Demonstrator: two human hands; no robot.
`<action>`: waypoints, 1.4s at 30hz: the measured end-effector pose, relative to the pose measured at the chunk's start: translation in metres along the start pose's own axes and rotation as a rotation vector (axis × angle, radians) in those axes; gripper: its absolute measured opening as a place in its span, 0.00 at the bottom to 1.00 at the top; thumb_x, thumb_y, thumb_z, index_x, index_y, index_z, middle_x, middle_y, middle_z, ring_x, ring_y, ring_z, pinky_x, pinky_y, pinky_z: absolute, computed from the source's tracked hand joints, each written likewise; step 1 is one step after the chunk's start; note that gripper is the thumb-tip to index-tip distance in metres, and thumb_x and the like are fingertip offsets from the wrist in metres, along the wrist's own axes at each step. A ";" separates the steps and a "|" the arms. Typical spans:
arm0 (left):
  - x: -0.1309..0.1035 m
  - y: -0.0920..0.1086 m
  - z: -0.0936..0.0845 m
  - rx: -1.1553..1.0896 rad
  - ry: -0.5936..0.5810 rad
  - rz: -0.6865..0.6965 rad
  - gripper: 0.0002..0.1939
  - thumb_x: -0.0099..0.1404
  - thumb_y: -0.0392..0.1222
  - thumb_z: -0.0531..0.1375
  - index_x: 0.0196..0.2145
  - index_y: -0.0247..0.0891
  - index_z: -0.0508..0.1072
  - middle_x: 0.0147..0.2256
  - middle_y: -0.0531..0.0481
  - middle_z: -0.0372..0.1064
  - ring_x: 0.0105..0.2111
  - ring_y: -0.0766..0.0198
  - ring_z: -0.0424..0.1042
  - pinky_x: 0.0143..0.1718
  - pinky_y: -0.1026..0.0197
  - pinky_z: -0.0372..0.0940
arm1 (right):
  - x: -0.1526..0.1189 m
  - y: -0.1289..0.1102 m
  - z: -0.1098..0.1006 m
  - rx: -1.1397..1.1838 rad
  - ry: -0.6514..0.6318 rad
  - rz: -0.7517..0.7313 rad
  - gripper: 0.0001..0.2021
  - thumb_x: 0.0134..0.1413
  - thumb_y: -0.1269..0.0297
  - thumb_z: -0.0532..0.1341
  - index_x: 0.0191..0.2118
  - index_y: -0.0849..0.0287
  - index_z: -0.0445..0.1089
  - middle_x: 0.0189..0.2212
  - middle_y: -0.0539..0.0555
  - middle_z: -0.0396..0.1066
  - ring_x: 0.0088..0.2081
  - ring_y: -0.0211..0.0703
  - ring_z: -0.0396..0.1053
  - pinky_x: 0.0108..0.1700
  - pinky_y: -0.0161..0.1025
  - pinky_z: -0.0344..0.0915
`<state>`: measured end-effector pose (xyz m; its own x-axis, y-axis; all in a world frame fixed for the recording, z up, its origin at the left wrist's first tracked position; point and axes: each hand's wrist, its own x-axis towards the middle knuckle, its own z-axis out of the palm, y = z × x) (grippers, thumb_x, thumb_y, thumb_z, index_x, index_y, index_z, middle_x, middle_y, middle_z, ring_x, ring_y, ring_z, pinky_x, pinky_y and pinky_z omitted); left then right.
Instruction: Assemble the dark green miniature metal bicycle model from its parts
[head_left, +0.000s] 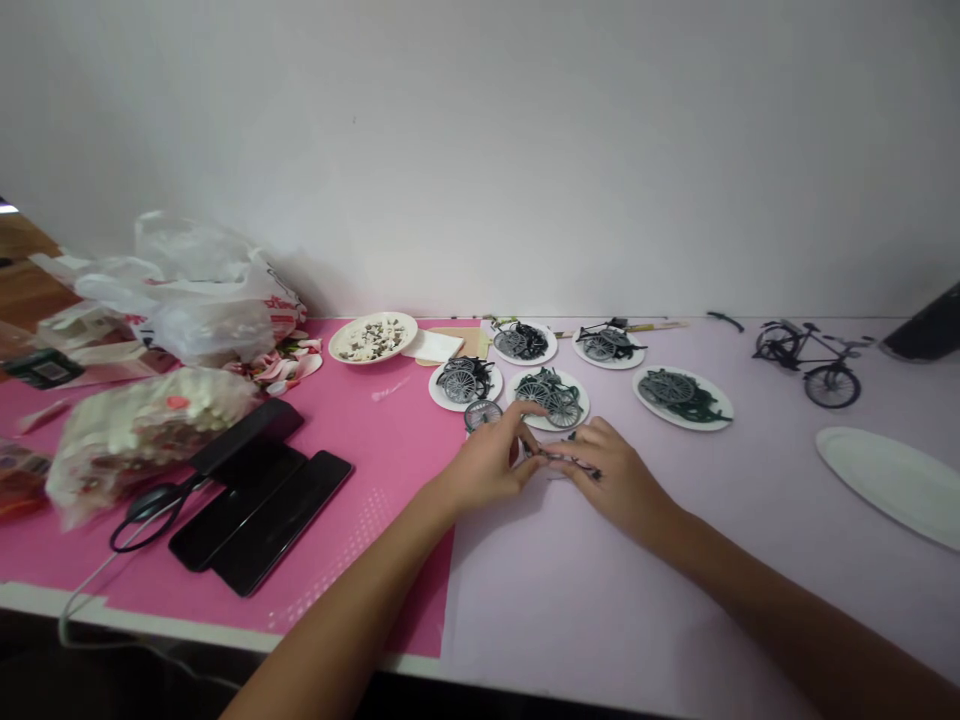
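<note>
My left hand (499,455) is closed in a pinch on one end of a small dark model bicycle part (555,457). On the same part, to the right, the fingers of my right hand (611,470) are closed as well. Much of the piece is hidden by my fingers, so its exact shape does not show. A small spoked wheel (482,414) lies just beyond my left hand. Behind both hands stands a white plate (577,418) of grey wheels and dark green parts. An assembled model bicycle (814,362) stands at the right.
More small plates hold model parts: one plate (442,401) at left, another plate (720,424) at right. A bowl of small pieces (375,340) sits near the wall. Black phones (281,520), a bagged bundle (142,430) and plastic bags (202,290) occupy the left. A white oval plate (892,480) lies right.
</note>
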<state>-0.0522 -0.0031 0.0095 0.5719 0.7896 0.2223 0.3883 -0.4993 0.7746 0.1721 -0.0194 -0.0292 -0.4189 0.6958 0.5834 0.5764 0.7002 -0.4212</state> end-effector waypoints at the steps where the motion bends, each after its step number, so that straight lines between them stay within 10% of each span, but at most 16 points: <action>1: 0.000 -0.001 0.000 0.001 -0.011 0.002 0.28 0.67 0.37 0.62 0.62 0.41 0.60 0.39 0.48 0.78 0.29 0.63 0.70 0.32 0.63 0.61 | 0.000 0.000 0.000 -0.003 -0.004 0.003 0.11 0.68 0.64 0.61 0.48 0.51 0.81 0.29 0.55 0.72 0.37 0.51 0.67 0.39 0.46 0.70; 11: 0.001 0.000 0.003 0.008 -0.047 -0.040 0.29 0.68 0.46 0.65 0.64 0.42 0.64 0.45 0.45 0.78 0.31 0.63 0.72 0.34 0.62 0.64 | 0.000 -0.003 -0.005 -0.006 -0.040 0.026 0.08 0.67 0.60 0.64 0.42 0.54 0.81 0.33 0.56 0.77 0.39 0.50 0.72 0.38 0.44 0.70; 15: 0.003 0.006 -0.009 0.057 0.130 -0.035 0.22 0.73 0.54 0.58 0.57 0.38 0.72 0.51 0.40 0.77 0.31 0.63 0.71 0.35 0.61 0.65 | 0.002 -0.006 -0.008 0.069 0.041 0.147 0.08 0.61 0.59 0.66 0.41 0.54 0.81 0.33 0.56 0.77 0.35 0.47 0.72 0.36 0.43 0.70; 24: 0.004 0.015 -0.044 0.675 0.126 -0.490 0.24 0.74 0.59 0.51 0.32 0.39 0.74 0.32 0.41 0.77 0.31 0.52 0.74 0.31 0.58 0.57 | 0.004 -0.015 -0.005 0.253 0.138 0.495 0.15 0.56 0.50 0.69 0.40 0.58 0.81 0.32 0.56 0.77 0.25 0.39 0.62 0.28 0.39 0.62; 30: -0.002 0.020 -0.045 0.816 -0.013 -0.704 0.29 0.69 0.68 0.53 0.36 0.37 0.74 0.36 0.34 0.78 0.38 0.43 0.78 0.33 0.56 0.61 | 0.004 -0.018 -0.002 0.282 0.145 0.464 0.14 0.57 0.52 0.68 0.40 0.57 0.81 0.33 0.56 0.76 0.26 0.40 0.64 0.29 0.38 0.62; 42: 0.005 -0.001 -0.029 0.672 0.077 -0.765 0.32 0.65 0.70 0.58 0.46 0.36 0.69 0.45 0.31 0.78 0.47 0.40 0.78 0.36 0.57 0.63 | 0.002 -0.018 0.001 0.276 0.142 0.408 0.11 0.59 0.56 0.68 0.42 0.56 0.82 0.32 0.55 0.74 0.26 0.39 0.59 0.29 0.38 0.61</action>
<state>-0.0710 0.0115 0.0273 -0.0385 0.9899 -0.1365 0.9688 0.0704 0.2375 0.1605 -0.0308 -0.0214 -0.0876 0.9060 0.4141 0.4584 0.4057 -0.7907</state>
